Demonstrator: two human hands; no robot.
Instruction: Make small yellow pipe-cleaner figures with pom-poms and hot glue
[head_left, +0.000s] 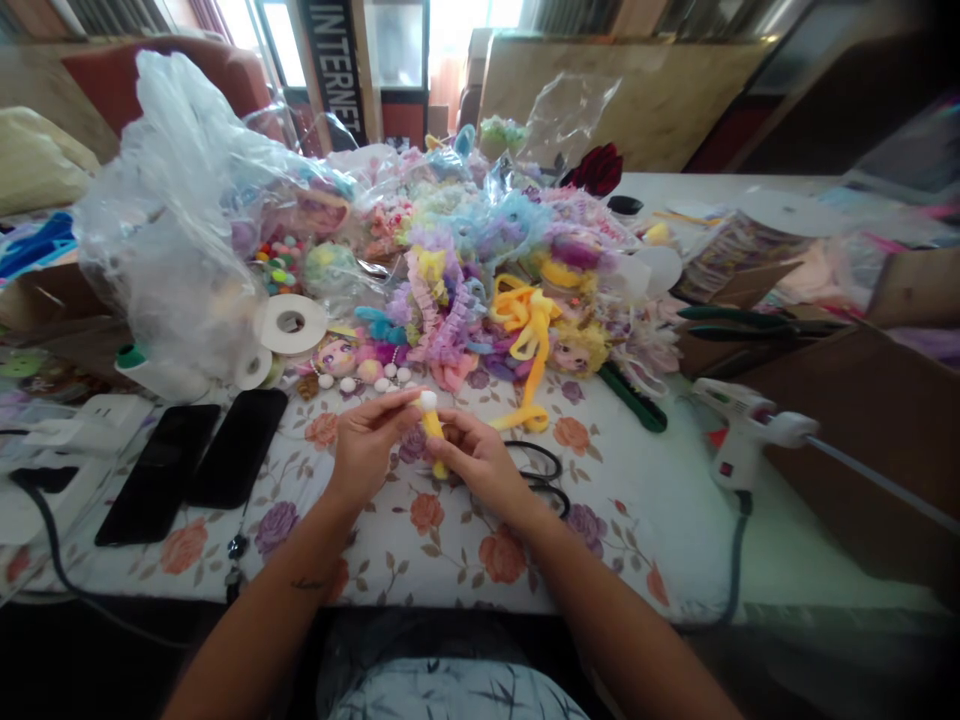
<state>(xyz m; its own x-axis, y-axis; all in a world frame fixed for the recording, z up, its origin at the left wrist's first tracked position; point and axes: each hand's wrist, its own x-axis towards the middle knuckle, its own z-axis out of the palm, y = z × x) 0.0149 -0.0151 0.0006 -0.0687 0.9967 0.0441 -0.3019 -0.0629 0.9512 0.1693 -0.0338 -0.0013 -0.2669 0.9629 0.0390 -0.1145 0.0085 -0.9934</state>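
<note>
Far side of the desk: a heap of pastel craft pieces, a looped yellow ribbon at its near edge
To the left: two dark phones, a white roll and a crumpled clear bag
To the right: a white glue gun before a cardboard box
Held piece: a short yellow piece topped by a white ball, above the flowered cloth
Left fingers: pinching its upper end, beside the ball
Right fingers: gripping its lower part
Hidden: the right hand covers any join with the ribbon, and part of two black loops
Readable: "INTERNET" on a black panel beyond
</note>
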